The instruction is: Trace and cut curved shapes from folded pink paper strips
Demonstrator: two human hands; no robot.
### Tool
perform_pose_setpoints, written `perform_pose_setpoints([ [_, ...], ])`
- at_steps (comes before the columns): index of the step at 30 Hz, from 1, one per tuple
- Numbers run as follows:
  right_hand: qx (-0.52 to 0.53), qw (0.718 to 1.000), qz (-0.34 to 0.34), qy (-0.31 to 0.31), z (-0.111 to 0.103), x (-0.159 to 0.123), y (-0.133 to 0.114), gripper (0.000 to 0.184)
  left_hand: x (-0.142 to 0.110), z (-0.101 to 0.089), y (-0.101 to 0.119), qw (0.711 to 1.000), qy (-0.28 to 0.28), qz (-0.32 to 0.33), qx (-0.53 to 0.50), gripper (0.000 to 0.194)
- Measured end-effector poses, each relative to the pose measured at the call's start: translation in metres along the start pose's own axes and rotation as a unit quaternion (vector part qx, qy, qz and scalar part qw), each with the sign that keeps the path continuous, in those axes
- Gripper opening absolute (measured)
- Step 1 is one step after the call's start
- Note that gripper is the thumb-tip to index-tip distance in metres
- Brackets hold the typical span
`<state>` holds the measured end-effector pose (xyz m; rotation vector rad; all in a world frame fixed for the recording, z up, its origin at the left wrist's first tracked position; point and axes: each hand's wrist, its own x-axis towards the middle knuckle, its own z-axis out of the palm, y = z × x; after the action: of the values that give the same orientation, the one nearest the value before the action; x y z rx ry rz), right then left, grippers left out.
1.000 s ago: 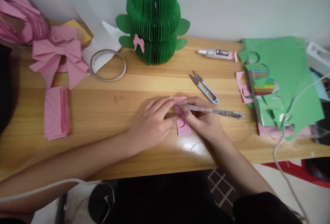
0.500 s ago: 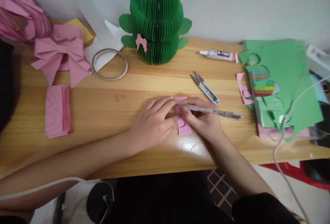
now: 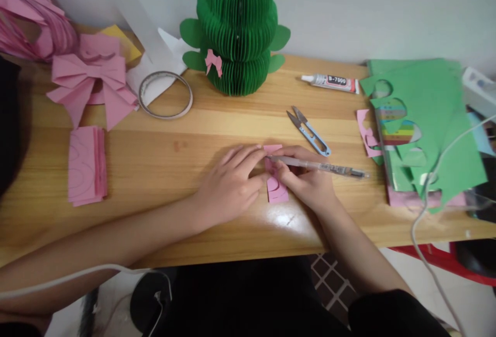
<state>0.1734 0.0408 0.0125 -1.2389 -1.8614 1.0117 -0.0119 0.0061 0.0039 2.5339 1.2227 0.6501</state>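
Note:
A small strip of pink paper [image 3: 278, 194] lies on the table between my two hands, with a dark curved line showing near its lower end. My left hand [image 3: 232, 184] rests with fingers stretched out, the fingertips touching the strip's left edge. In my right hand [image 3: 310, 182] a clear-barrelled pen [image 3: 323, 167] is gripped, pointing left, its tip at the upper part of the paper beside my left fingertips. Fingers partly hide the middle of the strip. Just beyond my right hand lie blue thread snips [image 3: 313, 136], blades apart.
A green honeycomb paper figure [image 3: 236, 32] stands at the back. On the left are a tape ring [image 3: 186, 107], a pink paper bow [image 3: 93, 76] and folded pink papers [image 3: 82, 166]. To the right lie a glue tube [image 3: 336, 82], green cut sheets [image 3: 434, 104] and a white cable [image 3: 416, 220].
Both hands, the pen and the strip stay almost in place. The whole view has shifted very slightly.

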Motion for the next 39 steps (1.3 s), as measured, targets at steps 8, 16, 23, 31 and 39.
perform_pose_setpoints([
  [8,-0.008,1.000,-0.002,0.002,-0.0015,-0.0001,-0.0007,0.010,0.0004,-0.0016,0.0008,1.000,-0.010,-0.009,-0.009,0.021],
  [16,-0.043,0.999,-0.006,0.016,-0.0035,0.0001,-0.0016,0.005,0.0007,-0.0010,0.0005,1.000,0.009,0.009,0.020,0.022],
  [23,-0.044,0.999,0.001,0.013,-0.0047,-0.0002,-0.0016,0.003,-0.0001,0.0003,-0.0007,1.000,0.003,0.016,0.026,0.023],
  [31,-0.048,0.999,-0.009,0.018,-0.0049,0.0011,-0.0054,0.006,-0.0015,0.0010,-0.0007,0.999,0.001,0.018,0.031,0.025],
  [39,-0.054,0.998,-0.026,0.013,-0.0065,0.0014,-0.0057,0.007,-0.0017,0.0006,-0.0008,1.000,-0.005,0.012,0.019,0.024],
])
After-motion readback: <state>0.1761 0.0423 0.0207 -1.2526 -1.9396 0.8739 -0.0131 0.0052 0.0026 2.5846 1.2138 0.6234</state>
